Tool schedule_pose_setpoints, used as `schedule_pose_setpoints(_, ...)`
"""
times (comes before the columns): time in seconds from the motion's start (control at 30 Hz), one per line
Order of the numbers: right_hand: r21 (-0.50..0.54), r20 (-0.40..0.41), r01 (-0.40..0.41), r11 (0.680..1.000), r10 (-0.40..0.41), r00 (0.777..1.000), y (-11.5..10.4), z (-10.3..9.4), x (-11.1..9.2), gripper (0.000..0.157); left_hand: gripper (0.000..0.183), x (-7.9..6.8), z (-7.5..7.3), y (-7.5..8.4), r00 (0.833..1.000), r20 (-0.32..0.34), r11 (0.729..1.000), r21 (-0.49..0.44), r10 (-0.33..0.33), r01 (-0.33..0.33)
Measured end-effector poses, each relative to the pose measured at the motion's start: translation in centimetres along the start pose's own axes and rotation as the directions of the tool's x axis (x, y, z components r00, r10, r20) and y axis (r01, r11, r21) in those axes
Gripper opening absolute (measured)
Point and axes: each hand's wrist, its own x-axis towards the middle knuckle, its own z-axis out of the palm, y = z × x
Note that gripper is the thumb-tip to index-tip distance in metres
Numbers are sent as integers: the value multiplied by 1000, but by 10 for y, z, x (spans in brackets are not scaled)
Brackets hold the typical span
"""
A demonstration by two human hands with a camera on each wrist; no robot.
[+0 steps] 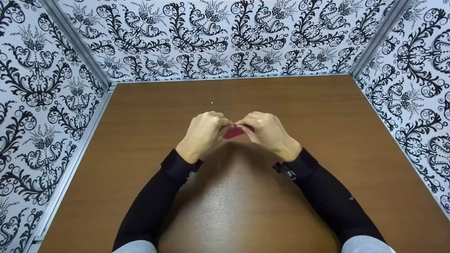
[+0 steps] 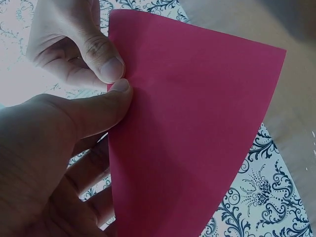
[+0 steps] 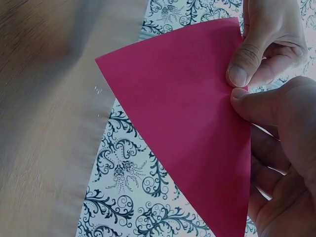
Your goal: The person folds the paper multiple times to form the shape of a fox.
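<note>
Between my two hands is a red sheet of paper [image 1: 233, 133], held up over the table and seen nearly edge-on in the head view. My left hand [image 1: 206, 131] pinches its upper edge between thumb and fingers. Right beside it, my right hand [image 1: 266, 130] pinches the same edge, the two thumb tips almost meeting. In the left wrist view the paper [image 2: 192, 108] shows a broad, slightly curved face with slanting sides. From the right wrist, the paper [image 3: 182, 108] narrows toward the bottom of the view, and the thumbs press on its near face.
A brown wooden table [image 1: 105, 168] lies beneath the hands. Walls with black-and-white scroll patterns [image 1: 211, 38] enclose its back and sides, with grey metal posts [image 1: 379, 38] at the corners. One tiny white speck [image 1: 212, 102] lies on the table beyond the hands.
</note>
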Motion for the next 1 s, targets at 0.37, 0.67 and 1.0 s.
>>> schedule_pose_setpoints(0.37,-1,-1,15,1000,-15,1000,0,-2,1,15,14,1,-2,0,1000,0,1000,-1,-6,6)
schedule_pose_setpoints(0.67,15,9,14,1000,-14,1000,0,-3,1,16,15,1,-3,-2,1000,8,1000,-7,-5,5)
schedule_pose_setpoints(1.0,25,-3,8,1000,-8,1000,7,-7,2,14,11,0,-9,-7,1000,-11,1000,0,-13,13)
